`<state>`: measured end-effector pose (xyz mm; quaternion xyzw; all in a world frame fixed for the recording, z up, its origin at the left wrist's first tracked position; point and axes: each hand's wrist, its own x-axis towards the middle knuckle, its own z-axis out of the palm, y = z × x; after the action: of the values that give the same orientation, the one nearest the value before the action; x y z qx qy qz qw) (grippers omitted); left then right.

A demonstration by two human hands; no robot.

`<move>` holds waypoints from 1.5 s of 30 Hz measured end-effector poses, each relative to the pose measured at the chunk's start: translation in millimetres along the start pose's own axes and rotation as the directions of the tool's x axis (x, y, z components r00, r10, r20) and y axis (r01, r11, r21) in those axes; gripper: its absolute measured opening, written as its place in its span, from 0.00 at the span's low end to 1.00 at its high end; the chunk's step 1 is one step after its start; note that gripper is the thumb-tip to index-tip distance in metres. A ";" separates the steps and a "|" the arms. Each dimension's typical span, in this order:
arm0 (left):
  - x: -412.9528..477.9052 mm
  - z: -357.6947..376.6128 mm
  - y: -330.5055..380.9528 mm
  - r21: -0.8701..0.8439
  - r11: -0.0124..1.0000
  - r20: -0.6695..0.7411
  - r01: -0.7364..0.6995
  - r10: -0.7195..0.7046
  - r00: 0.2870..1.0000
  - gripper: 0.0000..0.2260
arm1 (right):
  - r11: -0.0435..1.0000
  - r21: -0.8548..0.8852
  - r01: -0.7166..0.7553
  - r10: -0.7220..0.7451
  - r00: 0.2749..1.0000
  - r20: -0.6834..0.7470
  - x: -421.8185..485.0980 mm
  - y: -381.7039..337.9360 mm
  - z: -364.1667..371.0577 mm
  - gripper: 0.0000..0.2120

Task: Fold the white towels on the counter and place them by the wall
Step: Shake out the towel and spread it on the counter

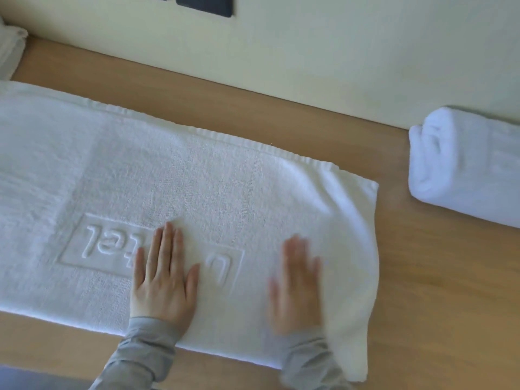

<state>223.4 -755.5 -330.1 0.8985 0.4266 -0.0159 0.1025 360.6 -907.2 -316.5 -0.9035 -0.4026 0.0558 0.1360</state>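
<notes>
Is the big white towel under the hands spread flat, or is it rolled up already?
Spread flat. The embossed towel lies open along the counter, both hands pressing it; the rolled towel is by the wall.

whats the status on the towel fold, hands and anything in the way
Left hand flat on towel, open. Right hand flat too, blurred. Towel spread on counter, not yet folded small. Rolled towel by wall, clear of it.

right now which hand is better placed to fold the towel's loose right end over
Right hand, probably: it lies flat nearest the towel's curled right end, while the left hand presses on the embossed lettering mid-towel.
</notes>
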 end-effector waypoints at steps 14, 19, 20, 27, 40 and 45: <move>1.8 -6.0 6.7 -0.073 0.996 0.014 -0.053 0.055 0.998 0.29 | 0.966 -0.114 -0.233 0.238 0.971 0.037 -35.1 100.3 -42.4 0.34; 36.3 -5.4 73.2 -0.100 0.956 0.030 -0.275 0.279 0.960 0.28 | 0.983 0.142 0.119 -0.131 0.988 0.083 60.6 27.1 -33.0 0.26; 44.9 -2.8 83.5 -0.081 0.957 0.042 -0.278 0.282 0.959 0.28 | 0.973 0.128 0.193 -0.208 0.971 0.121 79.7 16.0 -24.1 0.26; 62.6 14.5 92.0 -0.023 0.965 0.020 -0.260 0.260 0.965 0.28 | 0.947 -0.184 0.264 -0.233 0.957 0.174 138.6 108.1 -12.0 0.28; 63.4 18.6 94.3 0.011 0.967 0.009 -0.254 0.254 0.967 0.28 | 0.983 -0.099 0.152 -0.156 0.987 -0.030 99.4 44.5 -20.0 0.29; 61.9 16.4 96.1 0.007 0.969 0.000 -0.248 0.248 0.969 0.28 | 0.983 -0.119 0.139 -0.121 0.982 0.147 4.0 55.0 -4.1 0.27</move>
<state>337.7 -770.5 -337.0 0.9450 0.3111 -0.0040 0.1006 403.3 -940.2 -328.5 -0.8760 -0.4721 0.0837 0.0524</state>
